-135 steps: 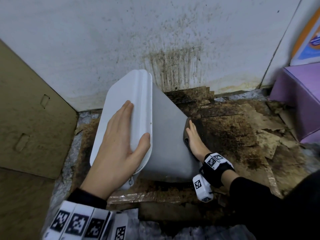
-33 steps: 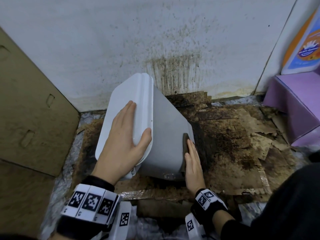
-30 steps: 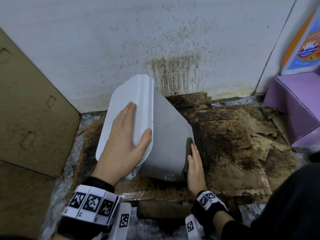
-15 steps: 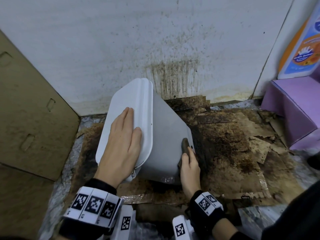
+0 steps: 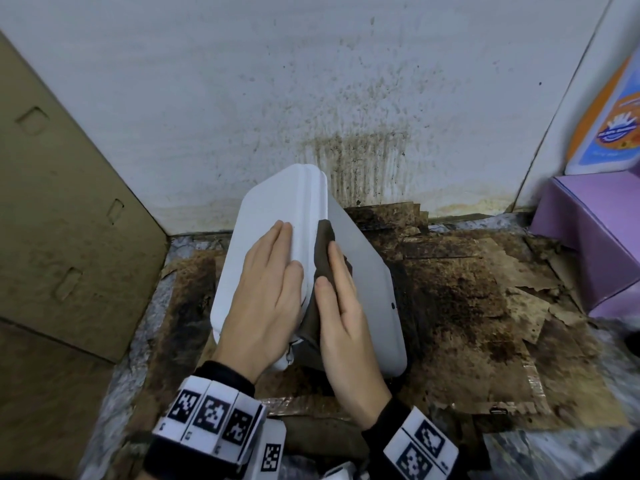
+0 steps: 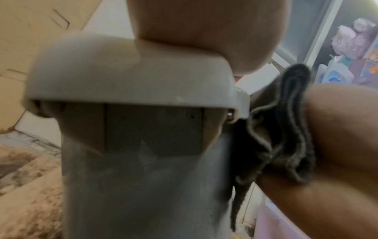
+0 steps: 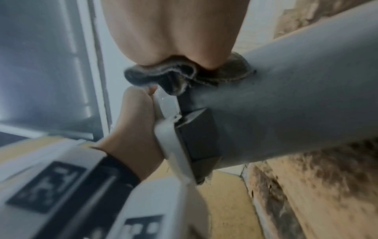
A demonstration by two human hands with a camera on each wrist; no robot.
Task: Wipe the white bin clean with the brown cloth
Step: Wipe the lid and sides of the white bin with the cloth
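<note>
— Head view first: what does the white bin [image 5: 363,282] look like?

— It lies tipped on its side on stained brown cardboard [image 5: 467,306], lid toward the left, grey-white body running right. The left hand [image 5: 266,299] lies flat on the lid, fingers straight, gripping nothing. The right hand [image 5: 343,313] presses the brown cloth [image 5: 323,251] against the bin's side just beside the lid rim, fingers extended over the cloth rather than curled round it.

— Room to move?

— The bin's body to the right of the cloth is bare. A spattered white wall [image 5: 311,98] stands close behind, a cardboard sheet [image 5: 62,202] leans at the left, and a purple box [image 5: 595,244] sits at the right, well apart from the bin.

— Left wrist view?

— Blurred. The lid edge [image 6: 131,77] fills the middle with the left hand's fingers [image 6: 204,24] resting on top. The cloth [image 6: 286,129], folded in several layers, is squeezed between the right hand [image 6: 337,137] and the bin's side.

— Right wrist view?

— The right hand's fingers [image 7: 174,32] bear down on the bunched cloth [image 7: 180,76], which touches the grey bin wall [image 7: 296,89]. The left hand [image 7: 132,121] sits against the lid rim. Mottled, dirty cardboard [image 7: 317,186] lies beneath the bin.
</note>
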